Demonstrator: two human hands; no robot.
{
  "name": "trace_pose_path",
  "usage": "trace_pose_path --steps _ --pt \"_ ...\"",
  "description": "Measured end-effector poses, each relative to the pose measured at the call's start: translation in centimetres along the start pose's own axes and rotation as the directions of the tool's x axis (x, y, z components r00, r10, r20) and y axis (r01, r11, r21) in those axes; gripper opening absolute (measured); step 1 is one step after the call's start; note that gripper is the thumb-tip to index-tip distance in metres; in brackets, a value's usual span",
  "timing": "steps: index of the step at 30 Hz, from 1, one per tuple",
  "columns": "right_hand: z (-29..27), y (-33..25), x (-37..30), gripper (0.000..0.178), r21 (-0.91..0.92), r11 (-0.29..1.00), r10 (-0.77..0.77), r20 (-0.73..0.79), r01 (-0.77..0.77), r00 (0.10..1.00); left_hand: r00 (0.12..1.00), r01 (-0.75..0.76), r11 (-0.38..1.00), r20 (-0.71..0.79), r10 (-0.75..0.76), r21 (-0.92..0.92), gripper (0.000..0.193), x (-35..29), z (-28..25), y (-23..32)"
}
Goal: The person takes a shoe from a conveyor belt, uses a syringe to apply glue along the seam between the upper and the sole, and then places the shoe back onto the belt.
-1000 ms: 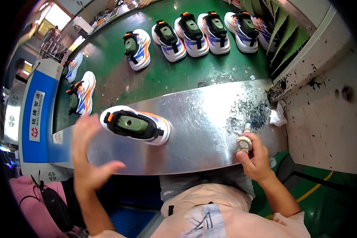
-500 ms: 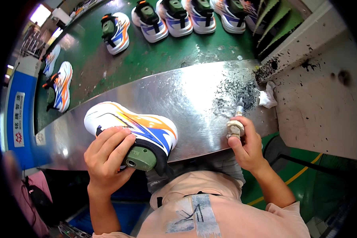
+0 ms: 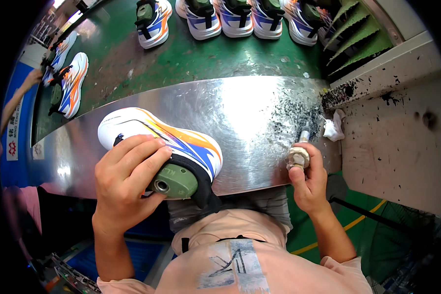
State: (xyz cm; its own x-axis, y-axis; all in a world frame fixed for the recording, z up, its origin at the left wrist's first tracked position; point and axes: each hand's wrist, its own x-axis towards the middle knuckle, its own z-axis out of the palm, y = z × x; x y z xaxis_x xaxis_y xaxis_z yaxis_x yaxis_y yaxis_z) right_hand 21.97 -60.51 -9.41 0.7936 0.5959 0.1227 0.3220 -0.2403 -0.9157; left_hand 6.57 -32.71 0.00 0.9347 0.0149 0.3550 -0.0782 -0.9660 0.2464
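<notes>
My left hand (image 3: 127, 179) grips a running shoe (image 3: 174, 142), white with orange and blue panels, tilted on its side with the toe to the left. A green shoe last (image 3: 179, 182) fills its black collar, and my fingers lie over the upper beside it. My right hand (image 3: 308, 183) is closed round a short tool (image 3: 298, 158) with a crusted, pale round collar and a slim silvery tip pointing away from me. The tool is apart from the shoe, over the right part of the metal ledge (image 3: 196, 98). Its lower end is hidden in my palm.
Several like shoes (image 3: 235, 19) stand on the green conveyor (image 3: 117, 63) at the back, and another shoe (image 3: 72, 85) lies at the left. A co-worker's hand (image 3: 33, 77) reaches in there. Black specks and a crumpled white tissue (image 3: 333, 126) lie near the right-hand panel (image 3: 397, 132).
A co-worker's hand has come in at the far left beside the shoes. The view has shifted a little. My grip on the shoe and on the tool looks the same.
</notes>
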Motion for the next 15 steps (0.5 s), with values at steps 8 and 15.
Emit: trace_pose_path --steps 8,15 --pt "-0.3 -0.4 0.3 0.039 -0.010 1.000 0.027 -0.016 -0.027 1.000 1.000 0.006 1.000 -0.022 -0.006 -0.019 0.040 -0.6 -0.1 -0.2" --pt "-0.7 -5.6 1.3 0.064 0.283 0.947 0.104 0.170 -0.150 0.980 0.990 -0.002 1.000 -0.142 0.005 0.019 0.025 -4.0 1.2 3.2"
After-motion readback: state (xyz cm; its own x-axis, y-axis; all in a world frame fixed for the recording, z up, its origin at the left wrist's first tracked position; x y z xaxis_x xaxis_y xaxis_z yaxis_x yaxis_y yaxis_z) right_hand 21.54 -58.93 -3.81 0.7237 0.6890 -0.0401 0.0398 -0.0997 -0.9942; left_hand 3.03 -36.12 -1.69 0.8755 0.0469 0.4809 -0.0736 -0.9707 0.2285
